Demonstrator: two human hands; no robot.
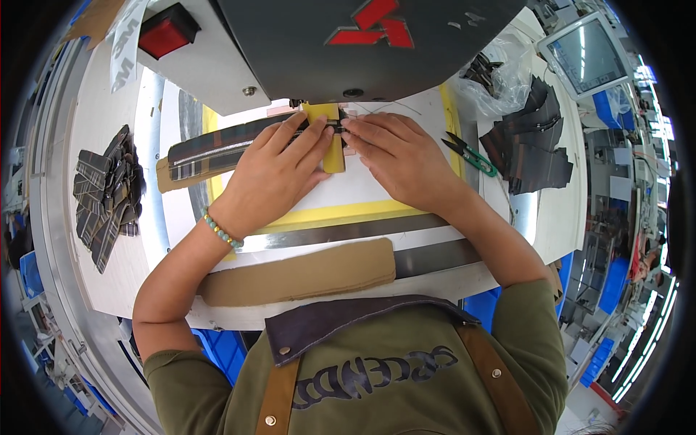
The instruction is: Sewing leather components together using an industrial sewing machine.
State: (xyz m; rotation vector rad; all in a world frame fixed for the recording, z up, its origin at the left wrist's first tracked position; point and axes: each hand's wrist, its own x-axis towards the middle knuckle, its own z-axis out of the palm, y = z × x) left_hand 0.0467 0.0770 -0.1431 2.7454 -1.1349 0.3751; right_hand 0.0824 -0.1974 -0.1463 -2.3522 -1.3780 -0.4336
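A long plaid strip with a zipper lies on brown backing, running under a yellow strip at the machine's front. My left hand presses on the plaid strip and yellow piece, fingertips together around the zipper. My right hand has its fingertips bunched at the zipper's right end, beside the yellow piece; what exactly they hold is partly hidden. Green-handled snips lie to the right of my right hand.
A dark machine head overhangs the worktop. Plaid pieces pile at left; dark fabric pieces and a plastic bag lie at right. A brown strip lies along the front edge. A monitor stands at back right.
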